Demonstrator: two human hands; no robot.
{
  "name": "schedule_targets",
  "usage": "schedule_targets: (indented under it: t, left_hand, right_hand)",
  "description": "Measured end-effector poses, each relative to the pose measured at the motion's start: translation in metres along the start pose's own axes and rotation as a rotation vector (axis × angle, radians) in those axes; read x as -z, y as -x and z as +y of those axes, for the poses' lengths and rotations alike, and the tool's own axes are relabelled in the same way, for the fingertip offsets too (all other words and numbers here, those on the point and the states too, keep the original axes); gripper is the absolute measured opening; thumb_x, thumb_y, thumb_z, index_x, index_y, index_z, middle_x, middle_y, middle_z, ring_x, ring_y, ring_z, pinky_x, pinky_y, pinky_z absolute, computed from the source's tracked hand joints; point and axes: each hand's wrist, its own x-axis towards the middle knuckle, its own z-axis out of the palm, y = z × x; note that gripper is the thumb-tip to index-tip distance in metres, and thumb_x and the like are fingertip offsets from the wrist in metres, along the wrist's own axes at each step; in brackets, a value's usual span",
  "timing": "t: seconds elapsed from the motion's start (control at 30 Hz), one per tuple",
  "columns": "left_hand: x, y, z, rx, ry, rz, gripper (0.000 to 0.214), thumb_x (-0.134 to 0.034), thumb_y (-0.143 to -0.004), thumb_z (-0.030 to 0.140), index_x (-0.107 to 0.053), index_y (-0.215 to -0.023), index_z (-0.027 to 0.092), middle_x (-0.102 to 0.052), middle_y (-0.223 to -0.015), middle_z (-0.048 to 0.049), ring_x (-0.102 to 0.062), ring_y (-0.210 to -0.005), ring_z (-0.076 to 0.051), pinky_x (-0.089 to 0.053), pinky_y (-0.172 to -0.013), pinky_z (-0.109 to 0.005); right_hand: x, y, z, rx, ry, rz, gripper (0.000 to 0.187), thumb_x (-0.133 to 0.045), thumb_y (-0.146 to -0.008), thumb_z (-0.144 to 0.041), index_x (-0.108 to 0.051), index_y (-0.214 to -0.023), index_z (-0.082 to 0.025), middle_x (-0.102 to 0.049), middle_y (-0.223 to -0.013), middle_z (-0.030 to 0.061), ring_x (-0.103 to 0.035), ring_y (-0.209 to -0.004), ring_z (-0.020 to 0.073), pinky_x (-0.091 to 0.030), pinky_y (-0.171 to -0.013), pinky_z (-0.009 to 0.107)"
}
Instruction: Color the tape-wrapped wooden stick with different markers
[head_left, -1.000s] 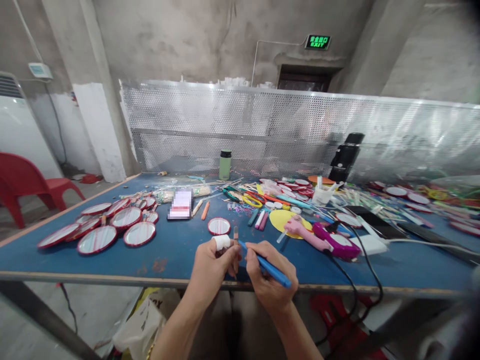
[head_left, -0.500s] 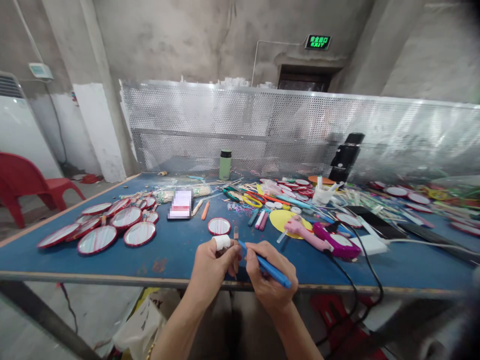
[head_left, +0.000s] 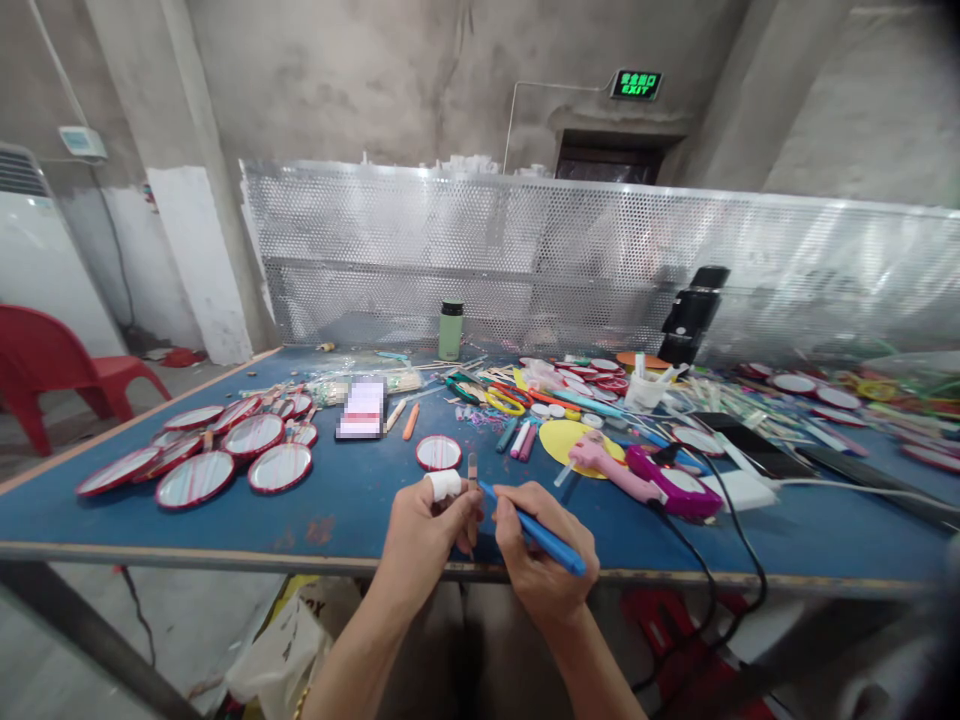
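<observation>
Head view: fingers of your left hand (head_left: 420, 535) pinch a thin stick (head_left: 472, 468) upright over the worktop's (head_left: 352, 500) near edge, your right hand (head_left: 538, 575) gripping a blue pen (head_left: 541, 537) against it; pressing hard could twist the stick loose and off the edge.

Your two bare forearms slant in from below and angle toward each other, so your hands meet close in front of you. Your left forearm (head_left: 360, 640) runs up from the lower left with the wrist straight. Your left hand (head_left: 421, 535) is turned back-up, its fingers (head_left: 450, 510) curled inward and pinched against the thumb, the forefinger uppermost. Your right forearm (head_left: 592, 665) runs up from the lower right, the wrist bent slightly inward. Your right hand (head_left: 541, 565) sits just beside the left, its fingers folded in a writing grip, thumb and forefinger pressed together and pointing toward the left hand. Both hands are level with each other.
</observation>
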Motion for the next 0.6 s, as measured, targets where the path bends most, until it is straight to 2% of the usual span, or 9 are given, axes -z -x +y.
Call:
schedule_targets:
  t: [0.6]
  left_hand:
    - [-0.0011, -0.0007, 0.0012, -0.016, -0.009, 0.012, 0.020, -0.065, -0.079, 0.029, -0.061, -0.065, 0.015, -0.057, -0.047, 0.0025, -0.050, -0.041, -0.010, -0.041, -0.045, -0.020]
  right_hand:
    - [-0.0002, 0.0004, 0.0010, 0.008, -0.007, -0.025, 0.016, -0.058, -0.080, -0.007, -0.066, -0.088, -0.019, -0.064, -0.068, 0.0005, -0.060, -0.057, 0.0119, -0.049, -0.056, 0.024]
